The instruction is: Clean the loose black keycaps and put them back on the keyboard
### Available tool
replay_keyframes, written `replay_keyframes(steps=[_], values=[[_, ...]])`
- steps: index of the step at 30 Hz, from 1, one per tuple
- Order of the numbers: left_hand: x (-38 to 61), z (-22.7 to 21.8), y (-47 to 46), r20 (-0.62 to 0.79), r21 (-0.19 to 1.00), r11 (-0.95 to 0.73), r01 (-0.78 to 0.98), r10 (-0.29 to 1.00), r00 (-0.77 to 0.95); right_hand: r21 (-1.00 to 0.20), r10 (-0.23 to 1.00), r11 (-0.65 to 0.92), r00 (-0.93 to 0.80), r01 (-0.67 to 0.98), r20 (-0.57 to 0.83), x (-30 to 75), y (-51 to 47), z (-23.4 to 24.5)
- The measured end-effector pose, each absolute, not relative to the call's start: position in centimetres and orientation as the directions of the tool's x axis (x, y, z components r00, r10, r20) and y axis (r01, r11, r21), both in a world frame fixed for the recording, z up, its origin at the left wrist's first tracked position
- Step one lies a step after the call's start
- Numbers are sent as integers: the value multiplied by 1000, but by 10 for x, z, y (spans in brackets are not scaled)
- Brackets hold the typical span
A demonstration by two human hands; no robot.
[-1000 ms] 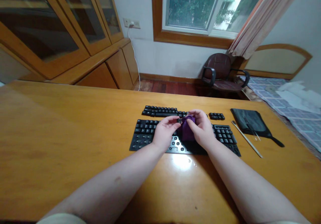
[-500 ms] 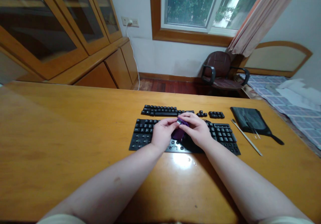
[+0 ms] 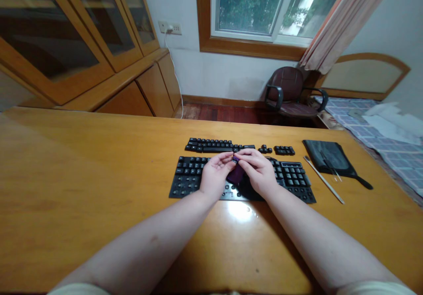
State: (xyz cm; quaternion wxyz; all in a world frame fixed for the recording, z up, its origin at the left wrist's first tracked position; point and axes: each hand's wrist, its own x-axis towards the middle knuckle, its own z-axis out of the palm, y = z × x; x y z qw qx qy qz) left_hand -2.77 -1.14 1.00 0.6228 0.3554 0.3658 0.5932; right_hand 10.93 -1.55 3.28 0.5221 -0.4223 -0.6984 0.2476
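My left hand [image 3: 215, 175] and my right hand [image 3: 260, 171] meet over the middle of a black keyboard [image 3: 190, 165]. Their fingertips pinch a dark purple cloth [image 3: 235, 175], whose loose part hangs down above the keys. At the fingertips a small dark piece with a glint shows in the cloth; it looks like a keycap, but fingers cover most of it. Along its lower rows the keyboard has bare switches where keycaps are off. Behind it, loose black keycaps [image 3: 216, 149] lie in rows, with smaller groups [image 3: 284, 150] to the right.
On the right of the wooden desk [image 3: 99, 189] lie a thin pale brush [image 3: 325, 181], a black pouch [image 3: 325, 152] with a strap, and a thin wire tool [image 3: 331, 166] on it. Water drops [image 3: 248, 210] shine before the keyboard. A chair [image 3: 289, 90] stands beyond.
The fingers have shifted slightly on the cloth. A bright silvery face between the fingertips has turned mostly out of sight, now darker and purple. The view has moved a little.
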Motion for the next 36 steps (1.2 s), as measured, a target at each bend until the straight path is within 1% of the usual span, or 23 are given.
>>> replay_keyframes(steps=[4, 8, 12, 16, 19, 22, 25, 29, 32, 36], values=[[-26, 9, -11, -37, 855, 52, -515, 999, 40, -803, 838, 518, 15, 296, 546, 108, -16, 32], [-26, 9, -11, -56, 847, 79, -525, 997, 60, -781, 842, 503, -7, 370, 539, 106, -17, 32], [-26, 14, -15, -64, 876, 91, -473, 995, 74, -751, 818, 497, 53, 435, 573, 105, -19, 34], [-26, 17, -17, -67, 886, 89, -456, 996, 63, -723, 810, 526, -7, 447, 586, 102, -22, 38], [-26, 14, -15, -74, 877, 103, -469, 994, 80, -735, 817, 508, 20, 449, 577, 102, -22, 38], [-26, 9, -14, -73, 862, 118, -493, 991, 110, -770, 834, 486, 44, 414, 550, 102, -20, 36], [-27, 9, -12, -43, 872, 100, -478, 991, 128, -803, 845, 473, 70, 362, 530, 102, -18, 33], [-28, 13, -9, -26, 907, 66, -417, 995, 101, -838, 867, 449, 74, 311, 492, 103, -15, 31], [-28, 12, -8, -45, 894, 73, -442, 996, 73, -876, 896, 404, 81, 264, 437, 105, -12, 30], [-28, 10, -7, -25, 875, 48, -482, 998, 55, -897, 922, 385, -54, 216, 383, 111, -7, 28]])
